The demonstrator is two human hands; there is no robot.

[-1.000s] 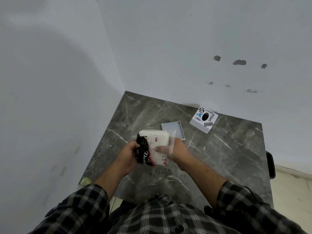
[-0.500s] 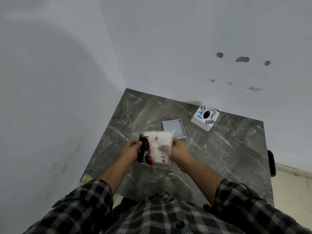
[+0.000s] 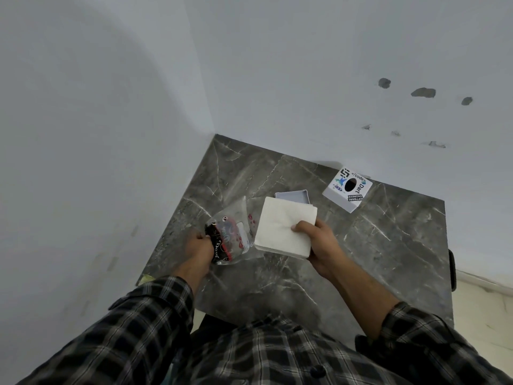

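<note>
Your right hand (image 3: 319,245) is pinching the napkin stack (image 3: 283,227) by its corner, and your left hand (image 3: 200,247) is gripping the plastic wrapper (image 3: 231,234) just beside it.

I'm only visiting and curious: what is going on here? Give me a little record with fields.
setting: grey marble table in a wall corner
left: left hand grips a clear printed wrapper
right: right hand pinches a white napkin stack, outside the wrapper
behind: small open box, partly hidden by the stack
far right: white sticker-covered box with an oval hole, by the wall
</note>
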